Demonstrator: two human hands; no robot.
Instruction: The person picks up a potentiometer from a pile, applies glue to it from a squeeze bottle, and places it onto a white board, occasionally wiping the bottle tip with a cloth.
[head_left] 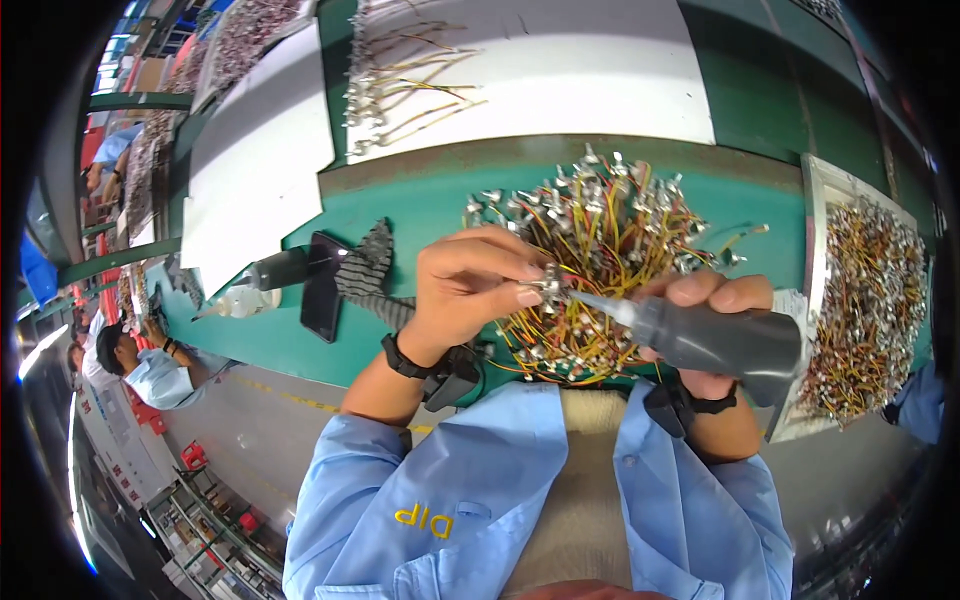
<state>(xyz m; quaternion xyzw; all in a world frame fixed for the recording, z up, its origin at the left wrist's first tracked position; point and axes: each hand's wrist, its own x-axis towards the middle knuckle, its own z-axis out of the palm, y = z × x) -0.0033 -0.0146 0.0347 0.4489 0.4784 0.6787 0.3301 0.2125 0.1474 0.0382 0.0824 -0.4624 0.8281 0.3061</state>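
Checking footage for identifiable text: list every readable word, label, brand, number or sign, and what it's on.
Light-blue jacket: yellow lettering on the chest, legible but not copied here.
Dark squeeze bottle: no readable text.
White surface, far left: red marks, too small to read.
Phone: dark, nothing readable.

Factory assy. area, green workbench (pixel 268 343) w/ piled wired parts (pixel 590 225), co-worker (pixel 165 382) nearby, stocked shelving (pixel 215 548)

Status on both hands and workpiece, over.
Left hand: pinching small metal component. Right hand: gripping dark squeeze bottle, nozzle aimed at component. Wired-component heap behind; nothing visibly between.
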